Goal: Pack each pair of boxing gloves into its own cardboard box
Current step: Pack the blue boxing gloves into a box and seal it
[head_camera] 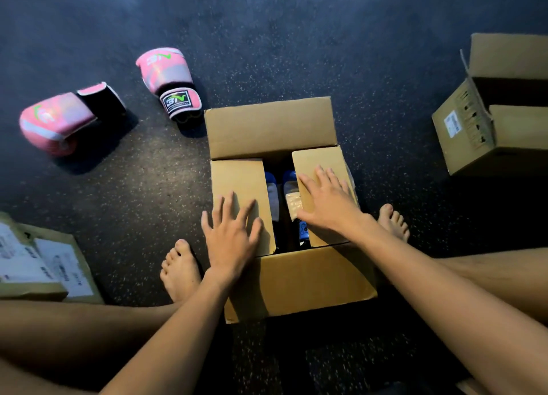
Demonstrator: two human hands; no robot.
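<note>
Both hands lie flat with fingers spread and straight, gripping nothing. The left hand [231,237] presses the left flap [237,175] and the right hand [326,202] presses the right flap [320,160] of the centre cardboard box [311,279]. Through the gap between the flaps show two blue gloves [289,178]. On the floor [296,38] at ten o'clock lie two pink gloves [56,119], apart. A second open box [474,139] sits at two o'clock, and two labelled parcels [44,264] at eight.
</note>
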